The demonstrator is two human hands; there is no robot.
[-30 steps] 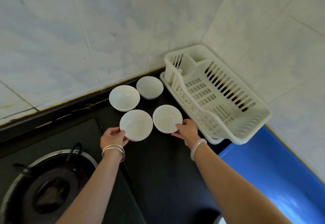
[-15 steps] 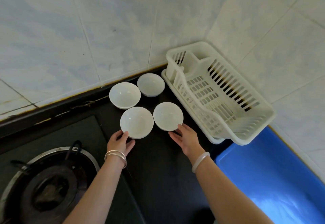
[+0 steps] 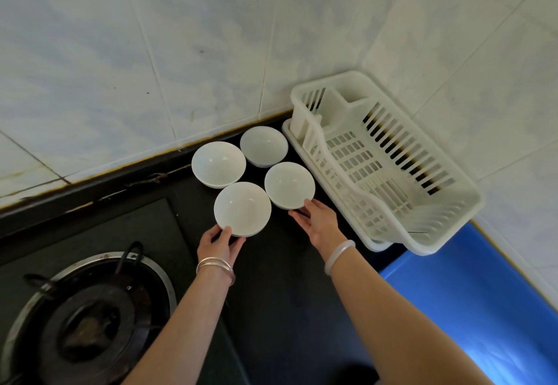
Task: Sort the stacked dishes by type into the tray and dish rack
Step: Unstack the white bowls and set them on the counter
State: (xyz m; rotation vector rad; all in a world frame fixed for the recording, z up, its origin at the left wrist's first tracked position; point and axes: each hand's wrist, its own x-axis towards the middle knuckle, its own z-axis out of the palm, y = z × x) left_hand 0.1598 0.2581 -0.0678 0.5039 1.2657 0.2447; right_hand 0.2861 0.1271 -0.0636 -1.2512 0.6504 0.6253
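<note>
A single head-worn view looks steeply down and forward from above the black counter [image 3: 287,309] toward its far corner, where two tiled walls [image 3: 151,52] meet. It sits close, at arm's reach: both forearms enter from the bottom edge. The gas burner [image 3: 87,318] fills the lower-left corner, the dish rack [image 3: 392,173] the right.

1. Four white bowls [image 3: 243,208] cluster tightly on the far tabletop [image 3: 287,294], leaving almost no gaps between them.
2. The dish rack [image 3: 380,167] stands just right of the bowls and blocks that side.
3. The tiled wall [image 3: 151,52] closes the far side.
4. The stove burner [image 3: 87,318] fills the near left.
5. Dark tabletop between both forearms lies bare.
</note>
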